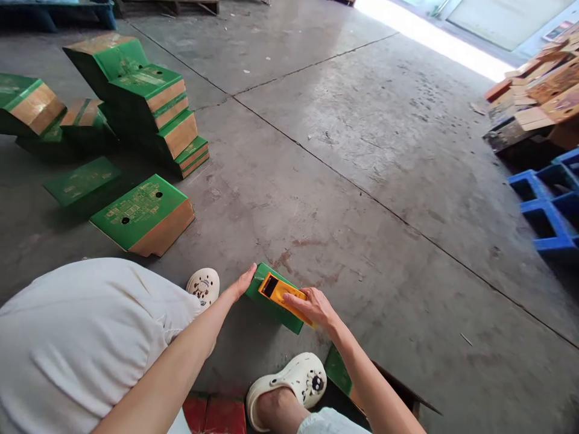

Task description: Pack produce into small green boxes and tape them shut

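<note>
A small green cardboard box (289,320) is held low over the floor between my feet. My left hand (243,283) grips its left end, with the fingers mostly hidden behind the box. My right hand (312,306) is closed around a yellow-orange handheld tool (277,288), block-shaped with a dark opening at its far end. The tool lies along the top of the box, apparently against it; its exact kind I cannot make out.
Green cartons (149,90) are stacked at the upper left, and one green box (145,214) stands nearer. Flattened cardboard (543,96) and a blue plastic pallet (549,211) are at the right. By my shoes (298,380) lie a red box (224,416) and an open green carton (337,367).
</note>
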A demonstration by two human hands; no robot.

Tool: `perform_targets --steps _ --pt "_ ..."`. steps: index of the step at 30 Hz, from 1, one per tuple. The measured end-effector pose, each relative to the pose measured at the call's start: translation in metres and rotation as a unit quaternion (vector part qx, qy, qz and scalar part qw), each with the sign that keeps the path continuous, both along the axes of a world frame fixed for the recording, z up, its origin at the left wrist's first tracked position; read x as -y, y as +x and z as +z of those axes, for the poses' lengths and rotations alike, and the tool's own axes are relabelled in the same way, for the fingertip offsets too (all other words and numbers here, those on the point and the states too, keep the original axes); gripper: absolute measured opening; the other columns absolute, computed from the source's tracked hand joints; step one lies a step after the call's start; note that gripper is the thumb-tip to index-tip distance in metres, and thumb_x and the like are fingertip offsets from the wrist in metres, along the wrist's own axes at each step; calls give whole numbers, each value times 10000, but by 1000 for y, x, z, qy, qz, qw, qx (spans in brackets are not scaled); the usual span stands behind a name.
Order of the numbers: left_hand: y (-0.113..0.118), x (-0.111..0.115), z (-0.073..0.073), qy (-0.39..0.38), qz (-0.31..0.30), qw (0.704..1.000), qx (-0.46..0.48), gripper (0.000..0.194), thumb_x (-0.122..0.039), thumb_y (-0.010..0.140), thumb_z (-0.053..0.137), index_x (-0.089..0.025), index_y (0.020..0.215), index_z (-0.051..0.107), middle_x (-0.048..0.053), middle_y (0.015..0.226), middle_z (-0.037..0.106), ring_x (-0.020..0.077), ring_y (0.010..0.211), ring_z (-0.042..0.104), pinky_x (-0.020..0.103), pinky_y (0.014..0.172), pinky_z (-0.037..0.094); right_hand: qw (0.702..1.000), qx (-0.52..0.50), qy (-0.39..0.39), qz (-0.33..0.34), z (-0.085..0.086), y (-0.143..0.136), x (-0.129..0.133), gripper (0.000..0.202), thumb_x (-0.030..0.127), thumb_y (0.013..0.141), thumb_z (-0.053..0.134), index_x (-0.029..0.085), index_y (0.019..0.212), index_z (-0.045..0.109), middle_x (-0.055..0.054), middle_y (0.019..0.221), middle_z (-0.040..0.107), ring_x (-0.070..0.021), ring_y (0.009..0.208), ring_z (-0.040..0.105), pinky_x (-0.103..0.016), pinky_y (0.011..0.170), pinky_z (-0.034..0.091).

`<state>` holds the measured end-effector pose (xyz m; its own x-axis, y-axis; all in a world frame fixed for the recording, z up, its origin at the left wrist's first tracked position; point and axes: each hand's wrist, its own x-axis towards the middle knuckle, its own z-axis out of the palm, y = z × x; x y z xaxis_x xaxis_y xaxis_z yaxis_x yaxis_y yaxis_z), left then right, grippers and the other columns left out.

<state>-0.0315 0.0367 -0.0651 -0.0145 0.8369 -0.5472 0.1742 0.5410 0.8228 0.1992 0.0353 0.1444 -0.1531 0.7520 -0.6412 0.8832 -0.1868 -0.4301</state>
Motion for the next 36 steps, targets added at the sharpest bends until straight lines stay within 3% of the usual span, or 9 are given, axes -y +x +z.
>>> perform_targets --steps 3,7,11,13,17,22,24,29,36 --pt "3 -4 6 -4 16 1000 -6 585 -635 1002 488 -177 1230 773 119 1253 784 308 1288 679 401 1095 533 1000 -14 -4 -4 1 0 3 665 842 773 525 189 654 561 23 614 415 -142 613 427 -275 540 265" --pt "-12 -12 7 13 113 991 -68 493 -424 997 548 -169 1408 641 157 1568 566 283 1561 395 425 1265 341 1000 -27 -2 -6 1 3 10 665 845 776 521 191 662 561 28 619 412 -136 609 416 -274 542 265" --pt "-25 -6 5 -3 153 985 -74 421 -363 1040 419 -193 1306 698 164 1366 709 294 1424 560 464 1194 424 1000 -14 3 -4 -2 6 9 667 850 779 512 196 647 535 29 621 397 -135 612 405 -275 543 255" --pt "-21 2 5 -13 123 992 -36 394 -369 1026 450 -197 1199 759 131 1234 777 280 1306 657 421 1125 496 1000 -10 2 1 -4 6 6 677 860 778 502 198 636 517 28 620 390 -134 609 398 -276 542 250" --pt "-3 13 6 -29 55 997 48 420 -391 1015 497 -177 1253 768 85 1375 733 232 1344 645 334 1127 499 1000 -5 -1 4 -4 5 2 685 872 766 500 200 631 504 26 615 384 -135 605 390 -279 541 237" --pt "2 4 10 -71 -22 990 120 657 -585 1051 347 -136 1175 810 122 1138 817 300 1145 755 414 980 601 1000 -25 -15 -5 -2 4 4 672 860 756 523 195 659 537 21 630 422 -144 626 422 -270 542 257" --pt "1 -2 14 -55 -25 991 121 649 -582 1040 364 -134 1233 791 130 1234 789 312 1275 691 425 1060 560 999 -36 -23 -6 -2 4 5 672 859 754 537 193 668 555 20 633 435 -144 626 426 -267 535 253" --pt "-14 -14 42 41 -36 990 127 686 -262 873 529 -192 1555 561 48 1664 455 249 1586 355 371 1282 319 999 -30 -8 -9 -3 5 5 657 834 765 559 187 647 554 21 618 442 -130 602 403 -272 521 220" --pt "-36 -10 70 87 -328 938 69 1221 -234 594 873 -305 1681 322 101 1791 72 379 1641 120 490 1308 228 999 -40 10 0 -7 9 6 647 826 766 578 201 618 505 26 610 428 -120 583 398 -273 513 222"
